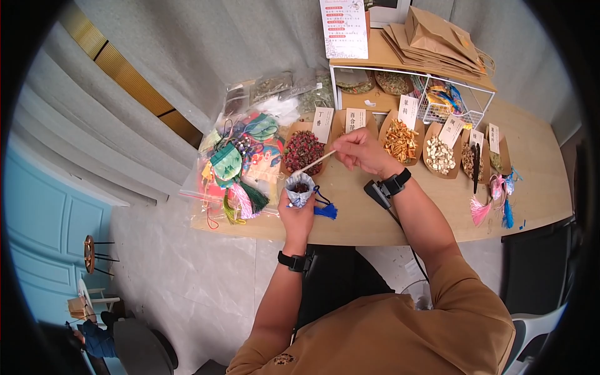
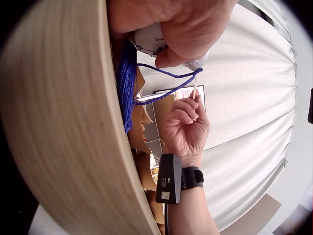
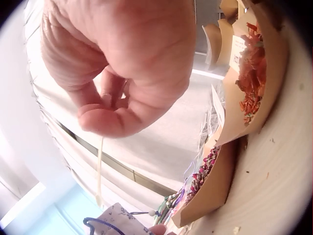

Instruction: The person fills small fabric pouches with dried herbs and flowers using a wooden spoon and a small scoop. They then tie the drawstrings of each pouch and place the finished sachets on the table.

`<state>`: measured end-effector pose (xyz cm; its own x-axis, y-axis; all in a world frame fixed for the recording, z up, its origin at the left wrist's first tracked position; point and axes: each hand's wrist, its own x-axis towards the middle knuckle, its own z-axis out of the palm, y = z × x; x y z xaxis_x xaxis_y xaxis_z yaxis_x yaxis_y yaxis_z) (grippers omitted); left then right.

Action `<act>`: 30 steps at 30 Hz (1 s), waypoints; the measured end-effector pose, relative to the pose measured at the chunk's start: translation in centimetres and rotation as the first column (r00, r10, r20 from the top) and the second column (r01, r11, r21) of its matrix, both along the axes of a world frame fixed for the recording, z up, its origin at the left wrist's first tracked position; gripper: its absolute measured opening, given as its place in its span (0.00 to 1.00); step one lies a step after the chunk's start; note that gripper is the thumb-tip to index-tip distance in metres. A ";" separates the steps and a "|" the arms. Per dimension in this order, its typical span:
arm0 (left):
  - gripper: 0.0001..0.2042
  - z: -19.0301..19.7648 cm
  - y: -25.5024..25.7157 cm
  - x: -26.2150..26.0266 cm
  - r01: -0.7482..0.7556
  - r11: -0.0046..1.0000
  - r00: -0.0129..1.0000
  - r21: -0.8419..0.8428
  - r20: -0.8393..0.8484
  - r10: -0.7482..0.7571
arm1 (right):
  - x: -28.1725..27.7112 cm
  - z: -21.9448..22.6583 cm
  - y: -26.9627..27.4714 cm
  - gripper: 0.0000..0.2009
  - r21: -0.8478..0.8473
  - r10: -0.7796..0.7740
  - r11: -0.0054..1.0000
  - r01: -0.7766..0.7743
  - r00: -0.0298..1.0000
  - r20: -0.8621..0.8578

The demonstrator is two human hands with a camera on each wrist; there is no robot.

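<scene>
Your left hand (image 1: pixel 297 215) grips a small printed fabric sachet (image 1: pixel 300 187) from below, held upright just above the near edge of the tabletop (image 1: pixel 537 187), its mouth open and dark dried material visible inside. Your right hand (image 1: pixel 362 150) pinches one end of a thin wooden stick (image 1: pixel 315 162) between thumb and fingers; the far end points down toward the sachet's mouth, whether touching the contents cannot be told. Judged from the cloth's folds, the sachet is light, soft and easily crushed: hold it around the gathered body below the rim, firmly enough to keep the mouth open, as squeezing higher would likely close it or spill the filling. The blue drawstring (image 2: pixel 168 76) and tassel (image 1: pixel 325 210) hang loose beside your wrist and could snag. The stick looks stiff but slender and probably snaps under side load; the pinch near its end gives reach but little control. A paper tray of dried rosebuds (image 1: pixel 303 150) lies just behind the sachet.
</scene>
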<state>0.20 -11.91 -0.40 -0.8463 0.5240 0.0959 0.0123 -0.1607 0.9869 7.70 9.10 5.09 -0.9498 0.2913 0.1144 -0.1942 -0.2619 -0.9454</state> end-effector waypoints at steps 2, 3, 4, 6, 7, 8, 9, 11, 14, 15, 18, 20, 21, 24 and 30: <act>0.13 0.0 0.0 0.1 -0.007 1.000 1.000 0.010 0.006 0.007 | -0.3 0.2 0.0 0.09 -0.091 -0.104 0.990 0.107 0.994 0.037; 0.13 0.0 0.0 0.1 -0.011 1.000 1.000 0.015 0.009 0.010 | -0.5 -0.1 0.2 0.09 -0.041 -0.196 0.979 0.200 0.977 0.083; 0.13 0.0 0.0 0.1 -0.011 1.000 1.000 0.021 0.006 0.011 | -0.9 -0.7 0.5 0.09 0.013 -0.288 0.957 0.289 0.949 0.124; 0.13 -0.1 0.0 0.1 -0.010 0.999 1.000 0.033 0.000 0.010 | -1.2 -1.1 0.6 0.10 0.160 -0.424 0.903 0.399 0.888 0.176; 0.13 -0.2 0.0 0.1 -0.011 0.999 1.000 0.033 -0.002 0.011 | -1.2 -1.2 0.5 0.10 0.251 -0.468 0.873 0.418 0.864 0.188; 0.13 -0.3 0.0 0.1 -0.013 0.999 1.000 0.033 -0.003 0.013 | -1.2 -1.3 0.4 0.10 0.339 -0.511 0.836 0.430 0.837 0.196; 0.13 -0.3 0.0 0.0 -0.015 0.999 1.000 0.031 -0.004 0.015 | -1.3 -1.5 0.4 0.10 0.386 -0.525 0.818 0.427 0.828 0.196; 0.14 -0.2 0.0 0.1 -0.011 0.999 1.000 0.034 -0.009 0.012 | -1.5 -2.0 0.4 0.11 0.476 -0.554 0.775 0.416 0.809 0.195; 0.14 -0.2 -0.1 0.1 0.000 1.000 1.000 0.019 -0.019 0.001 | -1.4 -2.0 0.3 0.11 0.446 -0.475 0.827 0.342 0.849 0.230; 0.14 -0.2 -0.1 0.1 0.005 1.000 1.000 0.011 -0.024 -0.004 | -1.4 -1.9 0.2 0.11 0.450 -0.469 0.829 0.331 0.850 0.240; 0.14 0.0 -0.1 0.1 0.003 1.000 1.000 0.010 -0.025 -0.003 | -1.5 -1.9 0.0 0.11 0.438 -0.440 0.847 0.300 0.858 0.264; 0.14 -0.2 0.0 0.0 -0.002 1.000 1.000 0.005 -0.027 0.002 | -1.8 -2.5 0.0 0.10 0.397 -0.404 0.874 0.279 0.873 0.275; 0.14 -0.3 0.0 0.0 -0.004 1.000 1.000 0.002 -0.028 0.004 | -1.8 -2.6 -0.1 0.10 0.379 -0.388 0.885 0.270 0.878 0.280; 0.14 -0.1 -0.1 0.1 0.003 1.000 1.000 -0.008 -0.019 -0.003 | -1.7 -2.3 -0.3 0.10 0.316 -0.353 0.912 0.261 0.891 0.284; 0.14 -0.2 -0.1 0.0 -0.001 1.000 1.000 -0.009 -0.023 0.001 | -1.7 -2.2 -0.1 0.09 0.175 -0.324 0.943 0.282 0.897 0.302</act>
